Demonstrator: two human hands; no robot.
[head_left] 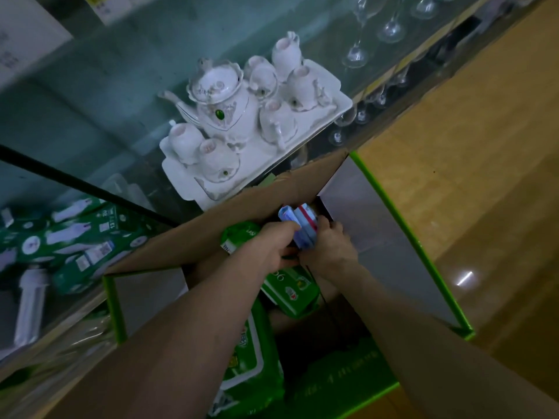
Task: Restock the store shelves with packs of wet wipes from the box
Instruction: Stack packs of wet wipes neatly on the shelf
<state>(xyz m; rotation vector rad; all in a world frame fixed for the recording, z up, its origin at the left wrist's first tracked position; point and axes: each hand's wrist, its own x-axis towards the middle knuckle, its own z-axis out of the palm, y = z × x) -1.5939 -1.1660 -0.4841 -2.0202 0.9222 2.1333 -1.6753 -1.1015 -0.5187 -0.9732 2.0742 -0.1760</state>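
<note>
An open cardboard box (372,225) with green-edged flaps stands on the floor below me. Both my arms reach into it. My left hand (276,244) and my right hand (329,246) together grip a bundle of blue and red wet wipe packs (299,222) at the box's far inner corner. Green wet wipe packs lie in the box: one (239,237) beside my left hand, one (292,290) under my wrists and a large one (251,355) nearer to me, partly hidden by my left forearm.
A glass shelf (106,101) beyond the box carries a white porcelain tea set on a tray (302,140) and wine glasses (390,28). Green boxes of light bulbs (75,240) fill the lower shelf at left. Wooden floor (484,146) spreads to the right.
</note>
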